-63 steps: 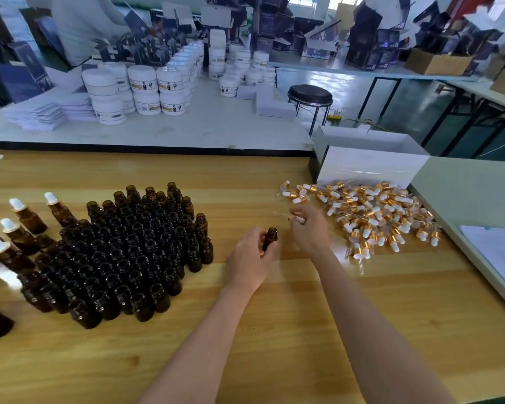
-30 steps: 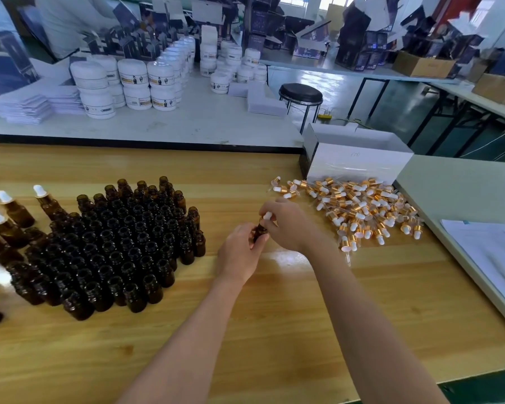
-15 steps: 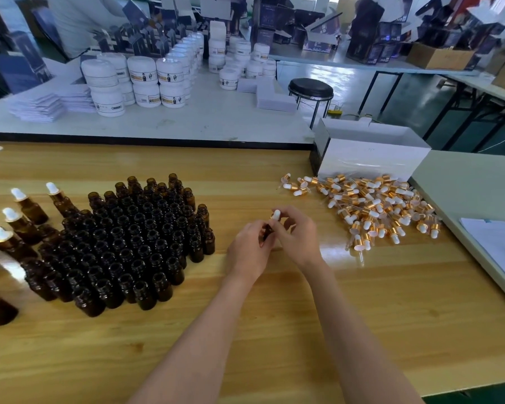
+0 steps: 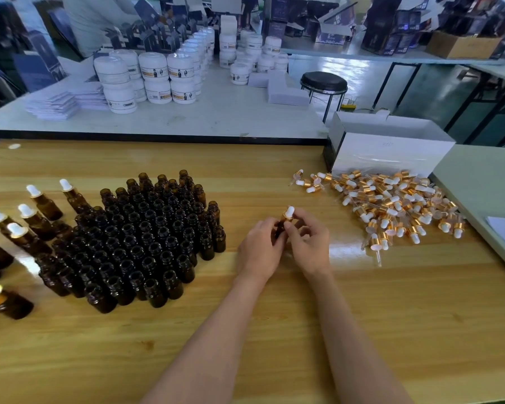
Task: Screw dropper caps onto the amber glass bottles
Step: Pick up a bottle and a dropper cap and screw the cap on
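Step, judged: threading on. Left hand [image 4: 260, 247] curls round an amber bottle [image 4: 280, 226], mid-table; right hand [image 4: 311, 243] pinches the dropper cap [image 4: 289, 212] seated on its neck. Next move: twist until snug, bottle kept steady. Beyond, left: block of uncapped bottles [image 4: 146, 237], all open-mouthed. Right: loose caps [image 4: 391, 205] heap. Farther: white box [image 4: 388, 154], contents not visible

Bare forearms run to a bare left hand [image 4: 258, 250] and right hand [image 4: 311, 246] — slender fingers [image 4: 303, 216] (nails indistinct).
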